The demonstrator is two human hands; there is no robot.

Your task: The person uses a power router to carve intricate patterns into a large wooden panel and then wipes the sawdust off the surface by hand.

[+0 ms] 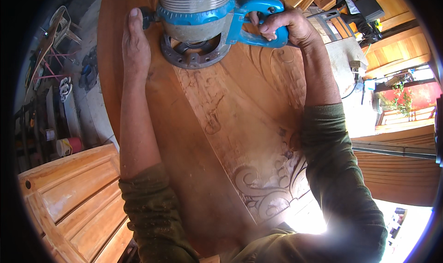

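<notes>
A router [194,28] with a grey ribbed body, a blue collar and an open round base stands on a large brown wooden panel [184,138] at the top of the view. My right hand [297,28] is wrapped round its blue loop handle [261,4]. On the other side, my left hand [136,46] holds the dark side knob [147,17], thumb pointing up and the other fingers hidden. Carved scrollwork [267,184] and rougher leaf-like relief cover parts of the panel. The router's bit cannot be made out inside the base.
A panelled wooden door [78,198] lies at the lower left, close to my left forearm. Farther left are a pink-and-white bucket [69,146] and a metal-framed chair [69,30]. More wooden panels [392,46] stand at the right, near a potted plant [400,99].
</notes>
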